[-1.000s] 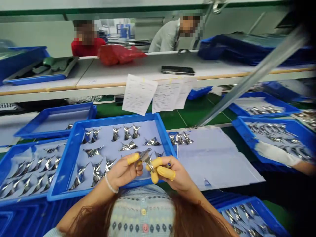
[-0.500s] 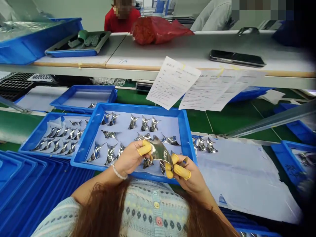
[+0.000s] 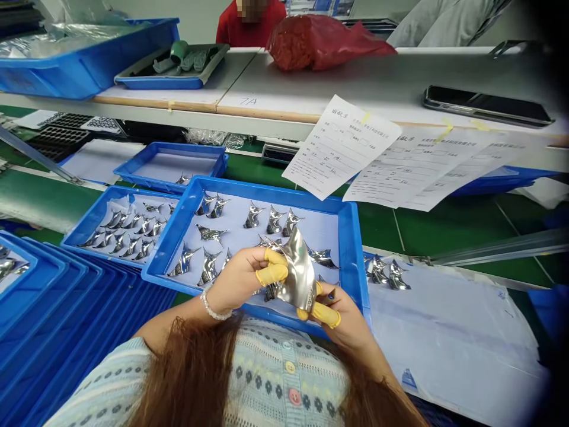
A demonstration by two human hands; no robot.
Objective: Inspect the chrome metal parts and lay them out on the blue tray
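My left hand [image 3: 240, 279] and my right hand [image 3: 335, 314] both grip a polished, curved metal piece [image 3: 299, 274] with pointed ends, holding it up over a blue tray [image 3: 267, 191]. Yellow finger cots cover several of my fingertips, and a beaded bracelet [image 3: 214, 308] circles my left wrist. The tray's pale lining holds several similar shiny pieces [image 3: 208, 234] in loose rows. My hands hide part of the tray's near side and the pieces beneath them.
Another blue tray [image 3: 111, 204] of metal pieces sits to the left, above stacked blue trays [image 3: 75, 314]. A white sheet [image 3: 448, 320] with more pieces lies right. Paper forms [image 3: 342, 145] hang from a shelf [image 3: 355, 89] carrying a phone [image 3: 482, 107], and a person in red [image 3: 249, 18] sits beyond.
The view has swung, shifting the whole scene down and right. The metal piece now stands more upright between my hands, and my fingers have shifted their hold on it.
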